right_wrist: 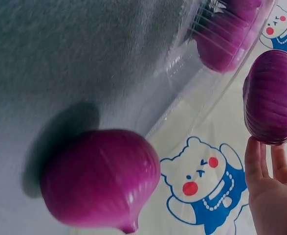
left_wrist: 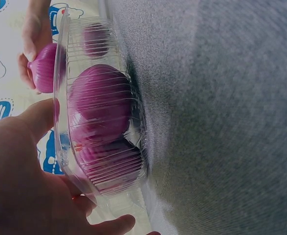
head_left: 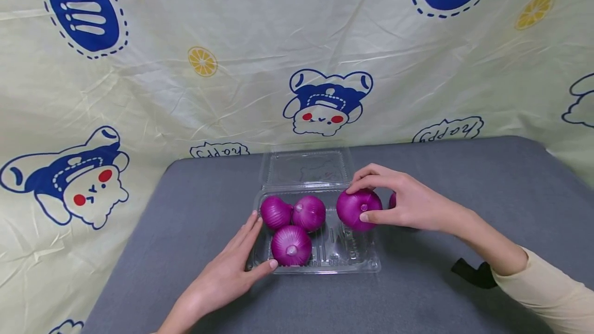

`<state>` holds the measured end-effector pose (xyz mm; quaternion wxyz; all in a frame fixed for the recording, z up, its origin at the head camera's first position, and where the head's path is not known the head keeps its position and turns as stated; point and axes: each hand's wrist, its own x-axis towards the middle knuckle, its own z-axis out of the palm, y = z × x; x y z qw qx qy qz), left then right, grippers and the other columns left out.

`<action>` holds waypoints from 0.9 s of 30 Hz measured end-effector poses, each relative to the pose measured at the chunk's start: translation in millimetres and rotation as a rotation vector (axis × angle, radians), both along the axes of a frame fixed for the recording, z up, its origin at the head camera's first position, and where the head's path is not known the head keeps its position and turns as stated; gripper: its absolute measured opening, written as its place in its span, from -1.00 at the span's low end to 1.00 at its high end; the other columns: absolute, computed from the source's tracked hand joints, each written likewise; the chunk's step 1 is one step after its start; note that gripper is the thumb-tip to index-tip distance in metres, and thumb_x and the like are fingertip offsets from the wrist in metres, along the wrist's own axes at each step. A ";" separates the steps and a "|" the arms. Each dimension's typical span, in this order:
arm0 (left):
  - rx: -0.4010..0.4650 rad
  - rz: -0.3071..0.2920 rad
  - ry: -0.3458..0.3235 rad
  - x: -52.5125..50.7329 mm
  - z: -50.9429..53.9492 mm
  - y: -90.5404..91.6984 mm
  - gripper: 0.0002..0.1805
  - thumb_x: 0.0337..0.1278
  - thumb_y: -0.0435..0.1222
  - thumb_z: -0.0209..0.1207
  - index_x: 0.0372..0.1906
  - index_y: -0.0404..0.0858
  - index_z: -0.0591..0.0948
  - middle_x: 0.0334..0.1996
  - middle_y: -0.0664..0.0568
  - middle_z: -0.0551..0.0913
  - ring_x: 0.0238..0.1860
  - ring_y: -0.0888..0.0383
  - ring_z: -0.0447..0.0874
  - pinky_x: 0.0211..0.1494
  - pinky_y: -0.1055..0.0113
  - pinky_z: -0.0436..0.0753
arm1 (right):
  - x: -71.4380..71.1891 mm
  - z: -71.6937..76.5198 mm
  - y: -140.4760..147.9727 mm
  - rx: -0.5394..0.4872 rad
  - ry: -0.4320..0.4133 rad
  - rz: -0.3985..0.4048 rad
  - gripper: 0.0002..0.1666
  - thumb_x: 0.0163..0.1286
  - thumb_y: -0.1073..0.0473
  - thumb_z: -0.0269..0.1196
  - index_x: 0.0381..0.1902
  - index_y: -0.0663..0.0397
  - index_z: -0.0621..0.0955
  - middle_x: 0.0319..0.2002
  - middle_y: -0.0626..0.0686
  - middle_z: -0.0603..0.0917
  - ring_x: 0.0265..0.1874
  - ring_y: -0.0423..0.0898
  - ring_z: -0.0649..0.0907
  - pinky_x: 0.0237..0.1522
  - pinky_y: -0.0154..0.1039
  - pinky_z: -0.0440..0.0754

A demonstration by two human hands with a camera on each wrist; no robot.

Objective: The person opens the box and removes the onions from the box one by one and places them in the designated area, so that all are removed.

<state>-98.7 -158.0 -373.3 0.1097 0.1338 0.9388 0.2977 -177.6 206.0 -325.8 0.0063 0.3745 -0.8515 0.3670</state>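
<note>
A clear plastic box (head_left: 325, 267) with its lid folded back holds three purple onions, one of them the front onion (head_left: 291, 246), all in its left part. My right hand (head_left: 408, 202) grips another onion (head_left: 357, 210) between thumb and fingers above the box's right side; the right wrist view shows that held onion (right_wrist: 273, 98) at the fingertips. My left hand (head_left: 227, 269) rests against the box's left edge with fingers extended, and in the left wrist view the left hand (left_wrist: 31, 171) touches the rim.
Another onion (right_wrist: 101, 178) lies on the grey table (head_left: 209, 189) right of the box, mostly hidden behind my right hand in the head view. A black strip (head_left: 473, 273) is near my right forearm. A patterned cloth (head_left: 250, 86) hangs behind the table.
</note>
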 end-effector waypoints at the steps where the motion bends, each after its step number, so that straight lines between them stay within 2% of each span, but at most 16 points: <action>1: 0.002 0.001 -0.001 0.3 0.2 -0.1 0.00 0.14 0.31 0.15 0.58 0.03 0.04 0.55 0.34 -0.19 0.53 0.14 -0.12 0.40 -0.13 0.21 | 0.0 0.8 1.7 0.006 0.007 -0.007 -0.57 0.19 -0.02 0.46 0.04 -0.38 0.64 0.08 -0.23 0.50 0.08 -0.15 0.47 -0.20 -0.19 0.67; 11: 0.005 0.001 0.000 1.1 0.6 -1.5 0.00 0.13 0.31 0.14 0.58 0.02 0.04 0.55 0.34 -0.19 0.53 0.12 -0.12 0.40 -0.14 0.19 | 0.0 4.9 22.1 0.039 0.025 -0.069 -0.55 0.18 0.02 0.48 0.05 -0.39 0.65 0.07 -0.22 0.50 0.07 -0.15 0.48 -0.15 -0.19 0.66; 20: -0.005 0.003 -0.002 0.5 0.5 -1.6 0.00 0.13 0.31 0.14 0.58 0.04 0.03 0.55 0.34 -0.20 0.53 0.12 -0.12 0.39 -0.14 0.21 | 2.9 8.9 44.9 0.074 0.048 -0.154 -0.51 0.13 0.04 0.51 0.04 -0.36 0.65 0.07 -0.19 0.50 0.08 -0.12 0.46 -0.22 -0.22 0.67; 27: -0.003 0.001 -0.004 0.1 -0.1 0.3 0.00 0.14 0.30 0.15 0.58 0.04 0.03 0.55 0.34 -0.20 0.53 0.12 -0.12 0.40 -0.13 0.21 | 7.0 7.7 64.8 0.107 0.095 -0.205 -0.50 0.11 0.08 0.53 0.02 -0.40 0.65 0.06 -0.26 0.49 0.04 -0.24 0.45 -0.22 -0.24 0.66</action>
